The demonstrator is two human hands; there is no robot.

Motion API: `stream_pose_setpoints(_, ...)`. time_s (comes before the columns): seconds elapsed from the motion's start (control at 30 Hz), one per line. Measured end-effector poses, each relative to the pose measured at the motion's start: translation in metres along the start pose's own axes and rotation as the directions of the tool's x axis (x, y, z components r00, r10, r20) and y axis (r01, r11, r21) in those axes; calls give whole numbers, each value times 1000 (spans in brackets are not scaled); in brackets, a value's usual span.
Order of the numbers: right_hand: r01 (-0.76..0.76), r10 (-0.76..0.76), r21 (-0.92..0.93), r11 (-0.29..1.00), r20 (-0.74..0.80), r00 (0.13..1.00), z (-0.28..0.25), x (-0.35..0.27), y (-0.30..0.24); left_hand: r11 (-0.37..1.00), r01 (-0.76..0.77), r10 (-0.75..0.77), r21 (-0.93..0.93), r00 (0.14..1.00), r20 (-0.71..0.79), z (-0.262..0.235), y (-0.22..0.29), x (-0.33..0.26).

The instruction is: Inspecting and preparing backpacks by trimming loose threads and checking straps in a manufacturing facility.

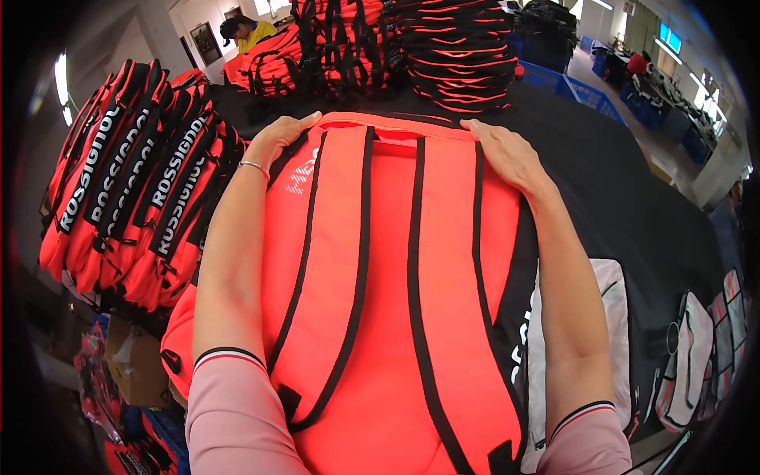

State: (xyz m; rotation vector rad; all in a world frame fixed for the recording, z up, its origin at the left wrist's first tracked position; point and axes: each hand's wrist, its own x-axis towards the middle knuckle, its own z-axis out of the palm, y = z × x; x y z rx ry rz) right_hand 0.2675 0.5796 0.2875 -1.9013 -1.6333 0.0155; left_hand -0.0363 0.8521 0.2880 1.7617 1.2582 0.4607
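A large bright red-orange backpack (388,317) lies in front of me with its strap side up. Its two padded shoulder straps (332,237) have black edging and run down toward me. My left hand (279,136) grips the top left corner, its thumb along the upper edge and its other fingers mostly hidden. At the top right corner, my right hand (507,153) holds the same edge, with the fingertips partly out of sight. A black side panel with white lettering shows beside my right forearm.
Several red and black bags (134,182) stand packed at the left. More stacked bags (459,55) rise at the back of the black-covered table (633,214). Grey-white pouches (689,364) lie at the right, near blue crates (586,95). A person in yellow (255,33) is far back.
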Motion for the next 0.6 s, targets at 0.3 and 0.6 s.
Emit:
stream_pose_setpoints(0.3,-104,86,343,934,67,994,23,-5,22,820,155,-21,-551,970,242,0,-35,12)
stream_pose_setpoints(0.6,-240,183,658,714,156,971,50,-20,26,695,214,-32,-687,963,268,5,-43,3)
